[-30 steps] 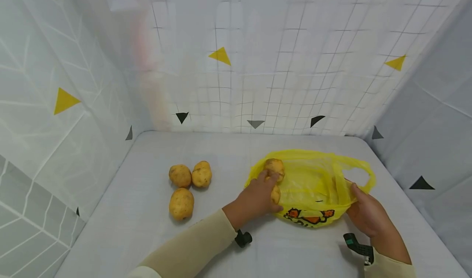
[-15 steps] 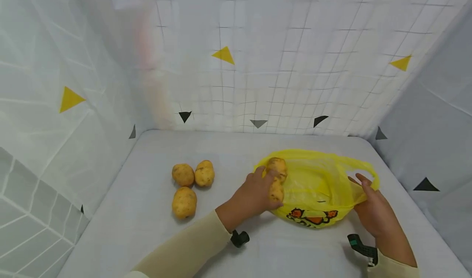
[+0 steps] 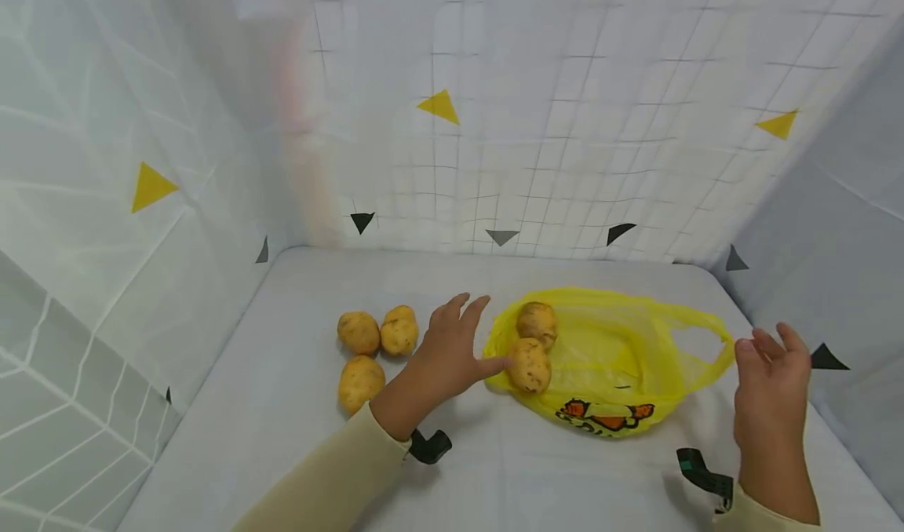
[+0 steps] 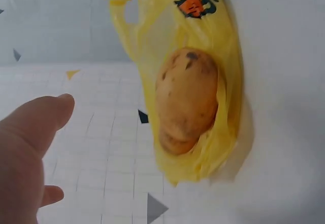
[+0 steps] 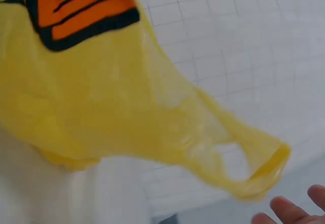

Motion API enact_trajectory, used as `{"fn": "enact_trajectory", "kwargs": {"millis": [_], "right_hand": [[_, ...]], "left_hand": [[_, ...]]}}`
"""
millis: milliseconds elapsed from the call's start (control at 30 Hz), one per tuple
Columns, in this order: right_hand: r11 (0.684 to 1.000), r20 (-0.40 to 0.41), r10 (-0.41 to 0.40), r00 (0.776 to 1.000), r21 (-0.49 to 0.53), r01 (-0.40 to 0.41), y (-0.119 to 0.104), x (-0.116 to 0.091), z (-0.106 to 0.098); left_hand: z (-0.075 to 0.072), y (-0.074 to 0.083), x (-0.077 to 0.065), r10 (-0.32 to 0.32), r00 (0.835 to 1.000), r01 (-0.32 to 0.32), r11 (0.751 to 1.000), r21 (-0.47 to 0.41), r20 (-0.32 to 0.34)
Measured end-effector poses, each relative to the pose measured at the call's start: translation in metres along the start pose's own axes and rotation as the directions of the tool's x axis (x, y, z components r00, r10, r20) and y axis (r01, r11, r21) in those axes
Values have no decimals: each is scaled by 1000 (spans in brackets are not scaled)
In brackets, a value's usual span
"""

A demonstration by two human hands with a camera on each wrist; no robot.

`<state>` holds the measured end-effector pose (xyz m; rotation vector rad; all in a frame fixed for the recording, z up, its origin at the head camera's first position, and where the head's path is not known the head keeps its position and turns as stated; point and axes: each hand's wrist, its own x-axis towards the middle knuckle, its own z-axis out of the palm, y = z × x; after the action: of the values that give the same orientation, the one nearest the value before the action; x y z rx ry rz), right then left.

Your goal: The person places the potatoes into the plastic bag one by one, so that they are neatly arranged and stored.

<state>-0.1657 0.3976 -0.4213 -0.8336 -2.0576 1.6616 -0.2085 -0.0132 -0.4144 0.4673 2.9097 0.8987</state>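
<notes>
Pale bench (image 3: pixel 551 477), gridded wall (image 3: pixel 530 85). Your left fingers (image 3: pixel 475 315) spread, empty; right fingers (image 3: pixel 792 340) extended, empty, beside yellow bag (image 3: pixel 593 351).

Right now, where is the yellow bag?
In the head view, the yellow bag lies right of centre on the table, to the right of three loose potatoes, with two more potatoes at its left end.

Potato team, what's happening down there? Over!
Left hand empty. Right hand empty, beside yellow bag. Two potatoes inside, three loose potatoes outside. Nothing seen in the way.
</notes>
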Motion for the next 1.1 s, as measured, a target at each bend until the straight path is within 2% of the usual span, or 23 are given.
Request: {"fn": "enact_trajectory", "kwargs": {"millis": [100,233,300,367,433,567,600,667,733,900,1033,1100], "right_hand": [[991,-66,-78,995,-113,71,-14,-18,6],[953,-44,-215,976,-227,200,-23,-43,17],[931,18,-251,968,-271,246,-22,-54,23],[899,127,-276,953,-318,303,-22,-62,26],[847,276,-292,916,-370,382,-22,-70,28],[721,551,-271,789,-426,546,-22,-79,37],[698,592,-249,767,-439,566,-23,-80,40],[662,644,-201,738,-466,586,-21,-82,46],[634,670,-161,724,-492,596,-17,-82,53],[565,702,-93,706,-547,618,-6,-82,66],[536,719,-60,692,-562,631,0,-84,77],[522,724,-38,688,-573,632,2,-85,81]], "left_hand": [[-11,-13,-7,-26,999,25,999,-32,-32],[-26,-28,-20,-81,994,76,995,-71,-72],[-33,-35,-26,-105,990,96,991,-95,-95],[-42,-41,-32,-128,985,114,987,-116,-119],[-53,-47,-38,-150,978,128,981,-148,-146],[-73,-68,-50,-173,968,136,970,-200,-181],[-77,-74,-53,-181,966,139,966,-218,-184],[-82,-86,-58,-190,965,145,960,-240,-180],[-86,-96,-62,-216,961,168,951,-259,-170],[-92,-115,-69,-303,946,259,920,-293,-116],[-90,-127,-76,-343,937,310,899,-309,-59],[-87,-131,-79,-344,938,318,893,-318,-28]]}}
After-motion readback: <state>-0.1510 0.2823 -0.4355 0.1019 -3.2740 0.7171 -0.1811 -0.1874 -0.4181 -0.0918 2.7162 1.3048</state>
